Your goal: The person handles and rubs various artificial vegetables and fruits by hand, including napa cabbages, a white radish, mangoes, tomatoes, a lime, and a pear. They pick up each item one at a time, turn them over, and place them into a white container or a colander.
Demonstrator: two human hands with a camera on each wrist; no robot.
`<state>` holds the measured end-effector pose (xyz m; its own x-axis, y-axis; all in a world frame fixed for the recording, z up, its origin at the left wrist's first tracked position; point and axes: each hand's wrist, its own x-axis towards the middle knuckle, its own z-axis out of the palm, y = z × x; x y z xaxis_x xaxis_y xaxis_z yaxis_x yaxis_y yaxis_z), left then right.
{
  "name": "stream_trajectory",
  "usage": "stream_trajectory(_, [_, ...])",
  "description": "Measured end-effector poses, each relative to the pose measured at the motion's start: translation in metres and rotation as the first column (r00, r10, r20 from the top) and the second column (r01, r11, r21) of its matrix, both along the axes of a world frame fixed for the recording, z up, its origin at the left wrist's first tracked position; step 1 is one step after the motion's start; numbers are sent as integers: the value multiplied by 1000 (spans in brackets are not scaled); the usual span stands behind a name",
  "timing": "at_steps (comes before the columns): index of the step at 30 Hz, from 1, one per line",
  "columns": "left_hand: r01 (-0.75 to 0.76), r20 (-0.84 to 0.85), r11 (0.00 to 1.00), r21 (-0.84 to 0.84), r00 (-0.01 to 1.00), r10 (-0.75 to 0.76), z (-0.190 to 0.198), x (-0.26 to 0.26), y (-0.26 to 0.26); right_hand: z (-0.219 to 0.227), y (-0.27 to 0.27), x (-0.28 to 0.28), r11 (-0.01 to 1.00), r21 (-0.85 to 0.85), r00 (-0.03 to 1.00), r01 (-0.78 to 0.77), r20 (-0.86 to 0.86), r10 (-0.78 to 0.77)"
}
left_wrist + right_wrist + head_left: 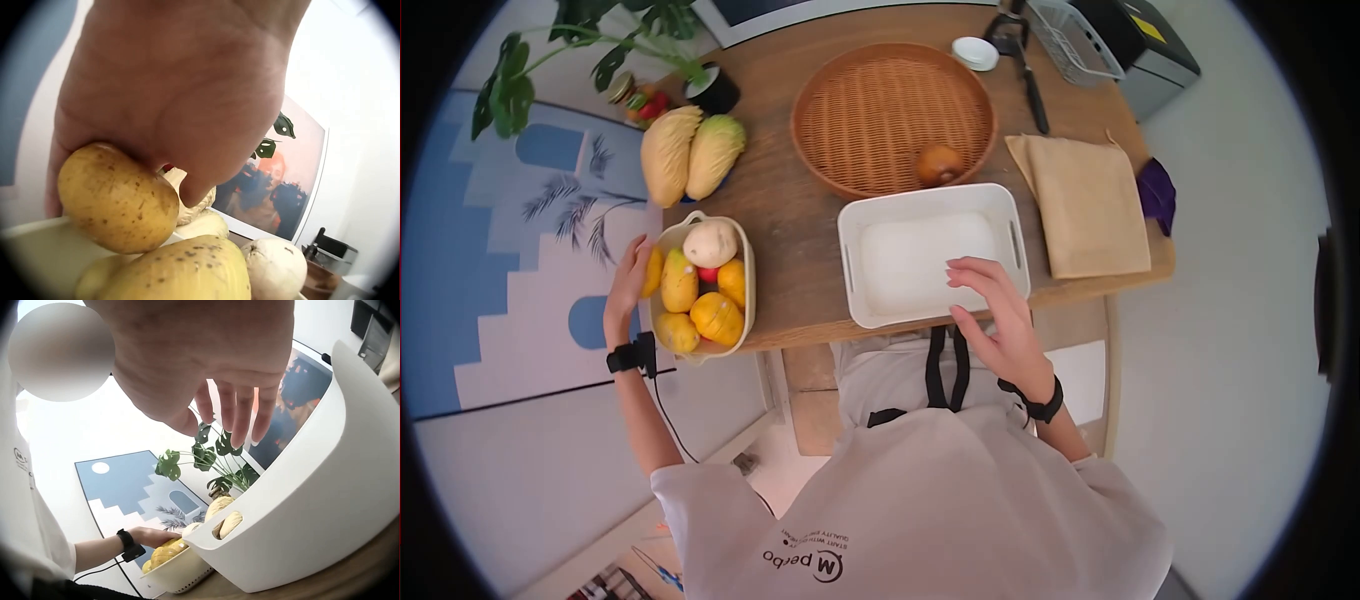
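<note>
At the left side of the cream basket, my left hand holds a yellow, brown-speckled potato, its fingers curled round the far side; some fingertips are hidden. Several yellow vegetables, a round whitish one and a small red piece lie in the basket. Above the near right part of the white bin is my right hand, its fingers loosely bent and holding nothing. The bin's inside shows no items.
Behind the bin, a round wicker tray bears an orange-brown onion. Folded beige cloth lies right of the bin. Two pale cabbages and a potted plant stand back left; a clear plastic basket is back right.
</note>
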<state>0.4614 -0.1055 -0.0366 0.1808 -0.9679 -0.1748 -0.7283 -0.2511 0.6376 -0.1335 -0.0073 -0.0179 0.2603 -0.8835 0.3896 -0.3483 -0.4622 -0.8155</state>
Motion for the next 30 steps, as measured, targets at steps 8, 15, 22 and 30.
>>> stream_trajectory(8, [-150,-132,969,-195,983,126,0,-8,16,-8,45,-25,996,83,999,10,-34,-7])
stream_trajectory(15, [-164,81,637,-753,938,338,76,-81,95,-28,101,-97,949,270,986,165,-59,-155])
stream_trajectory(22, [-179,-657,976,-122,752,56,47,-253,271,-222,160,-187,706,577,912,411,-281,-300])
stream_trajectory(30, [177,-178,949,260,975,-133,-248,-245,351,-295,158,-204,484,821,850,304,-463,251])
